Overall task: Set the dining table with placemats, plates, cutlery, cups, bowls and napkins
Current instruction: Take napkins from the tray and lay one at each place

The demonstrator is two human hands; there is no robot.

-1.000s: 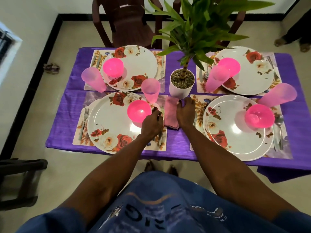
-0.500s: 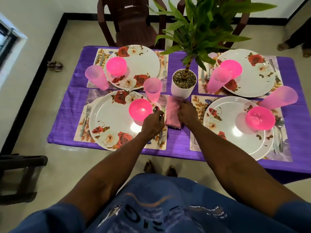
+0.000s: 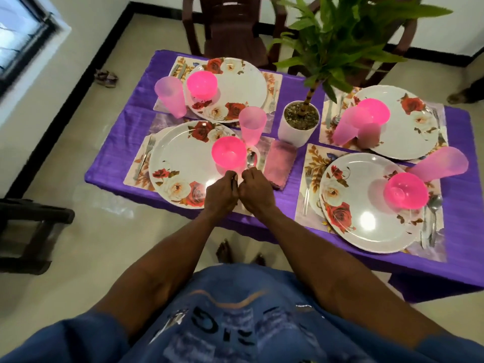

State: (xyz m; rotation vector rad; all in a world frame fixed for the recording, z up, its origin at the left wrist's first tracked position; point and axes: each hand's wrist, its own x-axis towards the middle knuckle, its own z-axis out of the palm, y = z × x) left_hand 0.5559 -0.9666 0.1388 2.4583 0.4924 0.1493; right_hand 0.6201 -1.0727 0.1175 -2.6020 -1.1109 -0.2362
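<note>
My left hand [image 3: 222, 191] and right hand [image 3: 255, 189] curl together over the spoon [image 3: 251, 159] handle, probably straightening it beside the plate [image 3: 183, 163]. Whether either actually grips it, I cannot tell. The pink napkin [image 3: 279, 163] lies alongside.

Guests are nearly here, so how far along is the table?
Done: four plates with pink bowls, cups and cutlery on placemats. In hand: both hands, left hand and right hand, at the spoon beside the near left plate. Left: only one napkin shows.
</note>
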